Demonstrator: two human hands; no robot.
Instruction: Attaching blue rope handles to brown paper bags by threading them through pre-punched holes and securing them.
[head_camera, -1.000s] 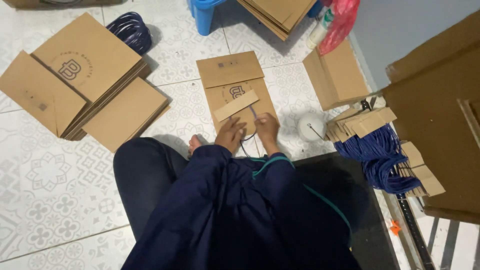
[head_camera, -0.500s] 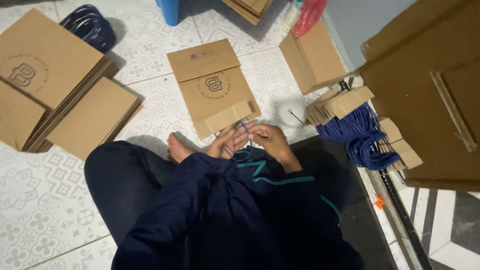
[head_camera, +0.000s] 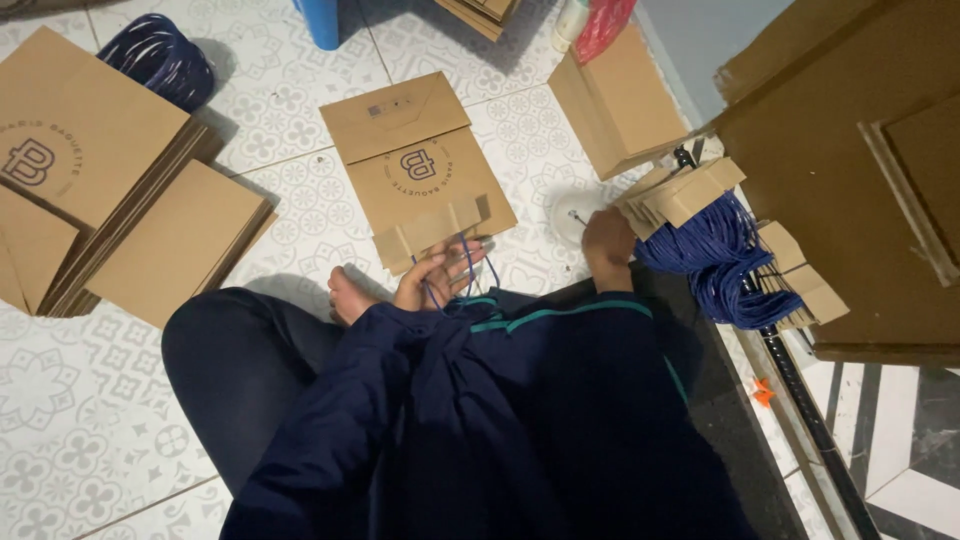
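**Blue cord being held at a flat paper bag on a tiled floor**

Patterned white floor tiles (head_camera: 90, 420) are being used as the work surface, with a blue-grey wall (head_camera: 700, 35) rising at the top right and a dark mat (head_camera: 720, 400) lying under the seated person. A flat brown paper bag with a round printed emblem (head_camera: 420, 165) is lying just ahead of the knees, a brown card strip (head_camera: 430, 228) resting across its near edge. A thin blue cord loop (head_camera: 467, 270) is being held in the curled fingers of the left hand (head_camera: 432, 280), right at that edge. The right hand (head_camera: 607, 240) is being stretched toward a small round white container (head_camera: 572, 213) beside a bundle of blue cords with brown card strips (head_camera: 715, 250); whether anything is being gripped there cannot be told.

Stacks of flat brown bags (head_camera: 110, 200) are lying at the left, with a dark blue cord coil (head_camera: 160, 55) behind them and a standing brown carton (head_camera: 620, 100) near the wall. With attention being turned rightward, the held loop could be let slip, or the loose strip nudged askew by the wrist. The white container could also be knocked over by the reaching hand.
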